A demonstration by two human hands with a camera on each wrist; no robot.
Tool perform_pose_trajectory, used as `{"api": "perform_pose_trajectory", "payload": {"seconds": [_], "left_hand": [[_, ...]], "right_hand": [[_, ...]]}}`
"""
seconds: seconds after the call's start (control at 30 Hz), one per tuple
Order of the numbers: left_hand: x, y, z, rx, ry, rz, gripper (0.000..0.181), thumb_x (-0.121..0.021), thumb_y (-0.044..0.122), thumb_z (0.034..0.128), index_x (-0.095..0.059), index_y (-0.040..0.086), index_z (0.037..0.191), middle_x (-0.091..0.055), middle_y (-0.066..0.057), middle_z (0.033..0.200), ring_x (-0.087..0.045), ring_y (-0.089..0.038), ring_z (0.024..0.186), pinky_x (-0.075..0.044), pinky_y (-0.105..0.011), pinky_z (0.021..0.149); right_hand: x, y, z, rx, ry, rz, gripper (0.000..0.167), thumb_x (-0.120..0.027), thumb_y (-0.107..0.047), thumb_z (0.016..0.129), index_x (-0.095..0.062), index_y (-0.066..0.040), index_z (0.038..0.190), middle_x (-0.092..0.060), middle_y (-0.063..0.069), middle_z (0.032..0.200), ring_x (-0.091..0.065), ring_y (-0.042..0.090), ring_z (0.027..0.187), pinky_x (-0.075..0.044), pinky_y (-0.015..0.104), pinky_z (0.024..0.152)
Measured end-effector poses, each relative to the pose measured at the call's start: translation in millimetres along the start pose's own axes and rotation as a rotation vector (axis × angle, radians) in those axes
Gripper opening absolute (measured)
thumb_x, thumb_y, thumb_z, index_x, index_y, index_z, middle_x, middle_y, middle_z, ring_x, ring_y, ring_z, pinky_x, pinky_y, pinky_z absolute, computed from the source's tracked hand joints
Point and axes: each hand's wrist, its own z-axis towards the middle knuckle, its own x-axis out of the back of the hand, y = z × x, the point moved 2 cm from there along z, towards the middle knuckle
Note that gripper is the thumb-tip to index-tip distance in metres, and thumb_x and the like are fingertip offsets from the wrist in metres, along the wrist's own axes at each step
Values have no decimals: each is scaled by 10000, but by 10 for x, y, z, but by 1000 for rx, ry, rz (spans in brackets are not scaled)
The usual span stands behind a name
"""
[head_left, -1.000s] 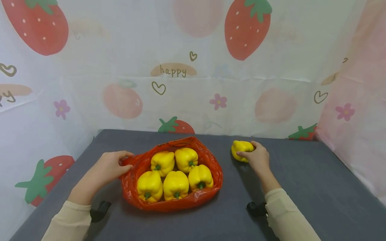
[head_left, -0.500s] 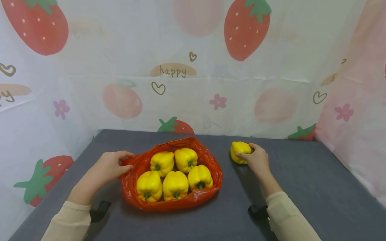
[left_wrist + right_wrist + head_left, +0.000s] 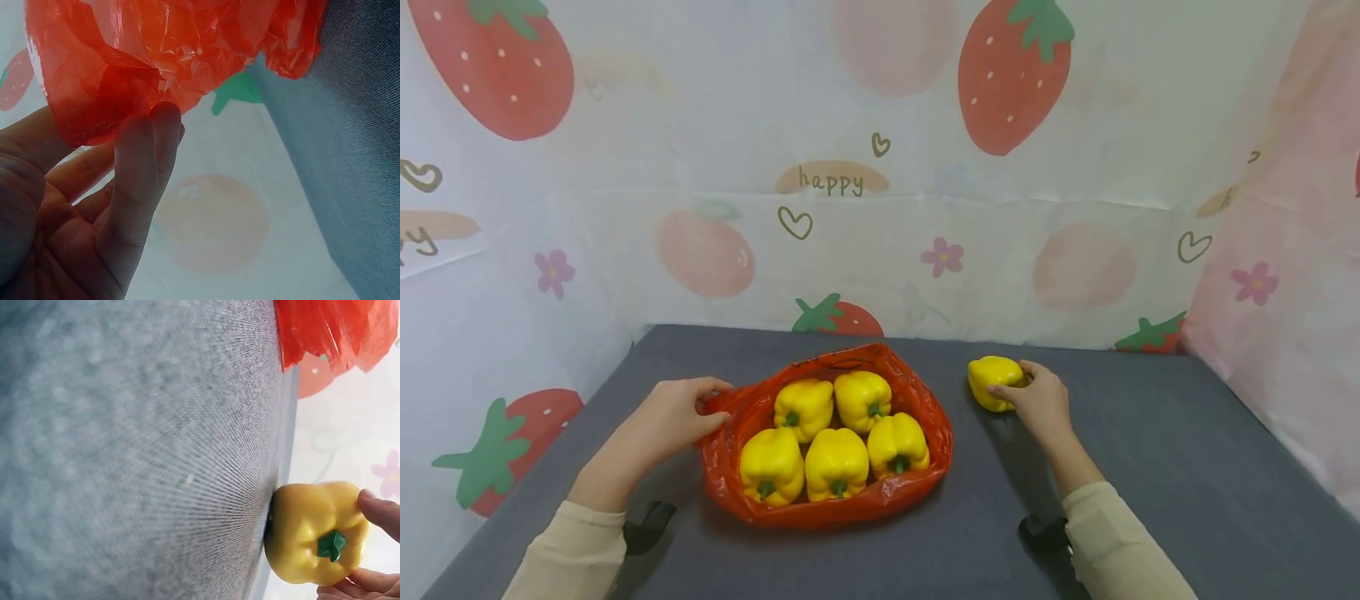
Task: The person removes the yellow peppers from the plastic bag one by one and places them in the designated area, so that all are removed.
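A red plastic bag (image 3: pixel 895 498) lies with its mouth wide, facing up. Several yellow bell peppers (image 3: pixel 837 460) with green stems sit inside it. On the bag's left side, my left hand (image 3: pixel 670 417) pinches the rim; the left wrist view shows thumb and fingers (image 3: pixel 134 169) on the thin film. To the right of the bag, apart from it, another yellow bell pepper (image 3: pixel 991 382) is on the table. My right hand (image 3: pixel 1041 404) holds that pepper from its right side, thumb and fingers on opposite faces. Its green stem (image 3: pixel 332 545) shows in the right wrist view.
The dark grey table (image 3: pixel 955 550) reaches back to a white cloth backdrop (image 3: pixel 880 275) printed with strawberries and flowers. More cloth hangs at the left and right sides. Black straps (image 3: pixel 651 527) are at both wrists.
My right hand and the pepper it holds have shifted slightly left and toward me. The left hand, the bag and the peppers in it look unmoved.
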Motion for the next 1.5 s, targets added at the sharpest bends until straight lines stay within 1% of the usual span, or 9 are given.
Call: {"api": "perform_pose_trajectory", "payload": {"seconds": [0.17,0.43,0.7,0.87,1.0,1.1,1.17,1.33,1.5], "left_hand": [[-2,8,-8,3,-2,-8,398,-721,121,887,-628,-48,1234,-709,-191,1024,-629,-171,767,-600,-325,644],[-1,18,-17,-1,2,-9,388,-713,117,890,-629,-45,1232,-709,-188,1023,-624,-165,758,-594,-315,641],[3,-11,-7,-3,-2,-7,397,-717,130,891,-628,-44,1236,-709,-187,1028,-625,-169,764,-594,-322,640],[8,-11,-1,-4,0,3,402,-725,139,888,-630,-44,1234,-707,-195,1046,-628,-184,785,-597,-331,650],[5,4,-7,-2,0,-2,399,-722,139,891,-630,-38,1237,-709,-188,1048,-631,-174,779,-597,-324,653],[9,-2,-8,-1,-6,-12,402,-721,140,893,-627,-41,1240,-709,-189,1044,-631,-167,771,-598,-328,649],[11,-8,-7,-1,-9,-18,405,-721,140,894,-625,-41,1243,-709,-188,1041,-631,-165,766,-599,-330,649],[11,-12,-5,4,-8,-18,408,-720,137,893,-623,-44,1246,-710,-190,1037,-630,-162,757,-601,-333,650],[13,-1,-1,-8,7,7,398,-718,136,888,-633,-48,1231,-713,-192,1032,-634,-179,767,-595,-323,652]], "right_hand": [[3,-7,-21,-10,-6,-10,769,-733,-253,894,-362,49,1497,-409,275,1516,-419,445,1363,-407,545,1108],[-6,-16,-31,-4,10,-8,754,-733,-253,892,-383,64,1480,-436,292,1487,-447,454,1332,-422,545,1092],[-17,-26,-32,-8,16,-22,763,-740,-269,893,-388,92,1465,-443,307,1475,-465,458,1322,-440,545,1076],[-6,-25,-50,-20,8,-3,779,-733,-275,901,-359,83,1483,-412,299,1503,-431,452,1357,-417,550,1098],[24,-54,-116,-20,38,23,777,-733,-279,901,-356,39,1502,-377,271,1542,-363,435,1419,-373,569,1129],[38,-94,-195,-5,62,51,755,-730,-280,906,-371,14,1503,-380,255,1548,-349,424,1435,-357,575,1139],[47,-135,-258,15,69,82,734,-729,-274,909,-389,7,1495,-403,247,1538,-373,412,1428,-366,559,1140],[60,-277,-426,67,58,171,683,-732,-256,908,-435,8,1464,-457,232,1507,-446,373,1397,-416,489,1122],[33,-391,-560,92,28,213,707,-769,-320,870,-474,-20,1439,-492,199,1492,-495,342,1371,-448,454,1099]]}}
